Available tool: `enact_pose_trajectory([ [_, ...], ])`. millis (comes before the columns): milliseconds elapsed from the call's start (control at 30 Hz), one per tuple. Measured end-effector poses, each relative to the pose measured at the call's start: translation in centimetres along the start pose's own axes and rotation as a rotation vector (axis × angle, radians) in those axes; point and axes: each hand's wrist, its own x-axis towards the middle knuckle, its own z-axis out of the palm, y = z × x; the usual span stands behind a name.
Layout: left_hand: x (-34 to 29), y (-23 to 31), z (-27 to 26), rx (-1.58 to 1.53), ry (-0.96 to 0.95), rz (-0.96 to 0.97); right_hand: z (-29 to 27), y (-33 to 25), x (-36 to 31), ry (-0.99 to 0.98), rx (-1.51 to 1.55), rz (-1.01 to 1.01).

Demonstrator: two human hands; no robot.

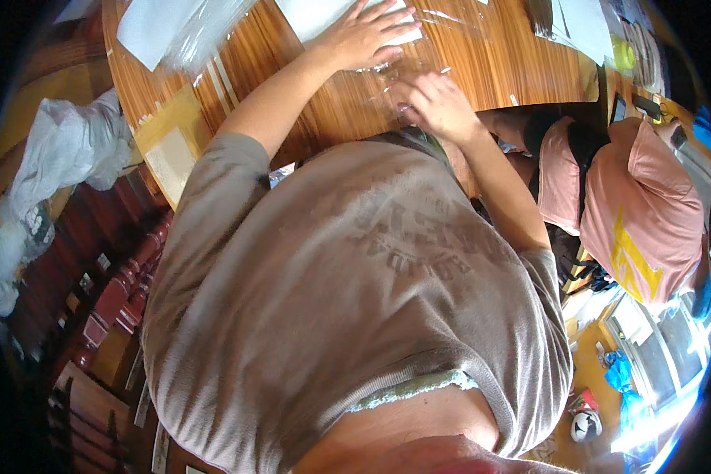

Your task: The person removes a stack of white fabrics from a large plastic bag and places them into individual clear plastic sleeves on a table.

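Observation:
My left hand [367, 35] lies flat with its fingers spread over a white sheet [304, 17] and the edge of some clear plastic film [369, 85]. Close to the table's near edge, my right hand [438, 104] is closed, its fingers bent and pinched together at the right end of that film. The film is shiny and crumpled, so its outline is hard to make out. Both hands rest on a wood-grain table [268, 63]. The far end of the sheet runs out of the picture.
A stack of clear plastic sleeves [201, 31] lies on the table at left, beside a white sheet [148, 35]. More papers [581, 31] are at the far right. A person in a pink shirt [648, 205] sits close on my right. Crumpled white plastic [71, 146] hangs at left.

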Motion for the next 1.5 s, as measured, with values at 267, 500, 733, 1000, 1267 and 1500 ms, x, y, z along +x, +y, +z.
enact_pose_trajectory([
  [267,-7.4,11.9,-3.3,-0.055,-0.088,-0.289,1.2,4.9,-4.8,0.138,0.071,0.160],
  [500,-11.8,15.8,1.0,-0.087,0.213,-0.385,3.7,6.3,-5.3,0.285,0.288,0.190],
  [733,-13.1,17.1,1.7,-0.102,0.484,-0.610,4.3,6.6,-4.9,0.376,0.320,0.256],
  [1000,-13.4,18.6,2.2,-0.034,0.630,-0.737,4.4,6.0,-4.7,0.391,0.276,0.300],
  [1267,-13.2,18.5,2.4,0.025,0.632,-0.945,2.6,4.0,-4.4,0.387,-0.010,0.479],
  [1500,-12.3,18.3,2.8,0.177,0.117,-0.515,5.7,0.1,-3.6,0.141,0.115,-0.180],
])
